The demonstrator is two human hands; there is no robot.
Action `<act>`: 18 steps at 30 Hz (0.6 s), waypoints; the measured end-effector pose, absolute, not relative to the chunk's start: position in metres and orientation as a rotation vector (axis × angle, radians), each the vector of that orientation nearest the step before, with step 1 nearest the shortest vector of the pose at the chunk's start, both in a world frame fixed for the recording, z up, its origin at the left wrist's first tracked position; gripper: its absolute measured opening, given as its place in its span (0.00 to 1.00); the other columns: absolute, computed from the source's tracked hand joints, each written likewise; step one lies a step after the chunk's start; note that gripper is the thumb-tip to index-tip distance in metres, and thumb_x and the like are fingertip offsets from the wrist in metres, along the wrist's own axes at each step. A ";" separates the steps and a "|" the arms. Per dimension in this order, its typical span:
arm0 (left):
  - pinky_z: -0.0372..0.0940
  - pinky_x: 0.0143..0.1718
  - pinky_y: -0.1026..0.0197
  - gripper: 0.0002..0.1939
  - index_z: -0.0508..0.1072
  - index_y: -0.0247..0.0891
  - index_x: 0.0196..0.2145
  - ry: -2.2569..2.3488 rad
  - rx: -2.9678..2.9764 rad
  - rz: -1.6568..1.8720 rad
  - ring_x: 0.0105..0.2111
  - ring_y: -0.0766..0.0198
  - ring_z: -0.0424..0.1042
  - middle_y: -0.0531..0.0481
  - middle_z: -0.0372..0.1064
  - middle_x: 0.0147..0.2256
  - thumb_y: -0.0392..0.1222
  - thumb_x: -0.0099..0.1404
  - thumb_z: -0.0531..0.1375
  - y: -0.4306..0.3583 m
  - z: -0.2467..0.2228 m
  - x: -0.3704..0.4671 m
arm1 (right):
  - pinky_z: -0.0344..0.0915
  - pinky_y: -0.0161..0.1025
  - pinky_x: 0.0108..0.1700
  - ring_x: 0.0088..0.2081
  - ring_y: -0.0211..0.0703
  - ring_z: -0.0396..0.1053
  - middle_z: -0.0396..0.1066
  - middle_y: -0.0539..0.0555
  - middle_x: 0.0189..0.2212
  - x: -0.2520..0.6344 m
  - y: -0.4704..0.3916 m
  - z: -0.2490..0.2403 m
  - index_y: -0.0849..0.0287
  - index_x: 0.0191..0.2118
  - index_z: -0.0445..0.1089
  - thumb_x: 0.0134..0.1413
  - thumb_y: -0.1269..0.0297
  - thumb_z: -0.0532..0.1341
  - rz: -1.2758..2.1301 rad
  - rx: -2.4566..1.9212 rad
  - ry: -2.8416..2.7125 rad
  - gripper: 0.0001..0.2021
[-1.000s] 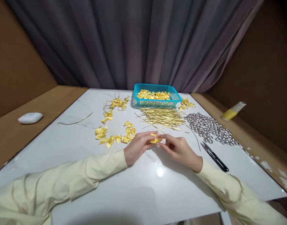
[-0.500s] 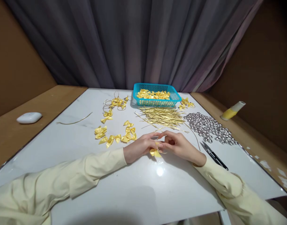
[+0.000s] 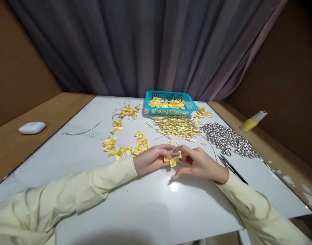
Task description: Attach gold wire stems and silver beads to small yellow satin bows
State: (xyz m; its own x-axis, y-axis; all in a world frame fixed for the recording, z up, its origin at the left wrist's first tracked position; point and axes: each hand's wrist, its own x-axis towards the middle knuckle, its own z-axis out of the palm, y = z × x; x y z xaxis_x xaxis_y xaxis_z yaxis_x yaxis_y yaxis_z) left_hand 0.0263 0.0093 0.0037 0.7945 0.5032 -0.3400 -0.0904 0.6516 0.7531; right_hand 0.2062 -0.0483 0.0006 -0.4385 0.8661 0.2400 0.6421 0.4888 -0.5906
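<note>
A yellow satin ribbon bow (image 3: pixel 172 161) is pinched in the fingers of my left hand (image 3: pixel 153 158), just above the white table (image 3: pixel 135 204). My right hand (image 3: pixel 196 163) is beside it on the right, thumb and index finger spread apart, the fingertips close to the bow. A thin gold strand seems to stick out from the bow toward my right fingers; whether they touch it I cannot tell. Several loose yellow bows (image 3: pixel 123 151) lie left of my left hand. Behind both hands spreads a heap of gold wire ties (image 3: pixel 177 127).
A blue basket (image 3: pixel 171 112) of bows stands at the back. To the right lie silver bells or beads (image 3: pixel 227 139), black thread snips (image 3: pixel 234 170) and a yellow-wrapped tube (image 3: pixel 253 121). Bows with cord loops (image 3: pixel 129 111) lie back left; a white case (image 3: pixel 32 128) is far left.
The thumb of my right hand has opened away from the index finger and moved down. The bow has turned and shows more fully in my left fingers.
</note>
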 end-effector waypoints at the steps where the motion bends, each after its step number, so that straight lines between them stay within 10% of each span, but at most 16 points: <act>1: 0.62 0.46 0.60 0.18 0.67 0.30 0.41 0.540 0.770 0.353 0.43 0.60 0.69 0.42 0.69 0.39 0.25 0.51 0.53 0.010 0.003 0.027 | 0.49 0.31 0.23 0.18 0.32 0.53 0.61 0.45 0.18 0.207 -0.049 -0.001 0.58 0.43 0.63 0.42 0.47 0.63 0.456 -1.231 -2.283 0.25; 9: 0.60 0.50 0.59 0.12 0.71 0.28 0.34 0.492 0.638 0.319 0.39 0.63 0.70 0.43 0.70 0.35 0.26 0.53 0.52 0.012 -0.002 0.027 | 0.52 0.33 0.27 0.24 0.37 0.64 0.70 0.54 0.27 0.206 -0.051 -0.008 0.60 0.40 0.65 0.59 0.69 0.49 0.193 -1.197 -2.339 0.09; 18: 0.62 0.38 0.61 0.16 0.70 0.35 0.30 0.665 1.544 0.422 0.32 0.63 0.67 0.50 0.67 0.29 0.52 0.60 0.54 0.008 0.007 0.026 | 0.51 0.32 0.24 0.21 0.34 0.56 0.63 0.47 0.19 0.205 -0.043 -0.001 0.60 0.28 0.63 0.57 0.65 0.53 0.689 -1.295 -1.982 0.08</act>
State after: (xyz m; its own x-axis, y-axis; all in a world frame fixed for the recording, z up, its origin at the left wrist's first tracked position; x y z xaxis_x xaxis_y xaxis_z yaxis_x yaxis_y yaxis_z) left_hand 0.0261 0.0083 0.0075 0.7600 0.6375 -0.1267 0.1567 0.0094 0.9876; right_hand 0.2045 -0.0432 -0.0008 -0.2891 0.9264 0.2414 0.5766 0.3697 -0.7286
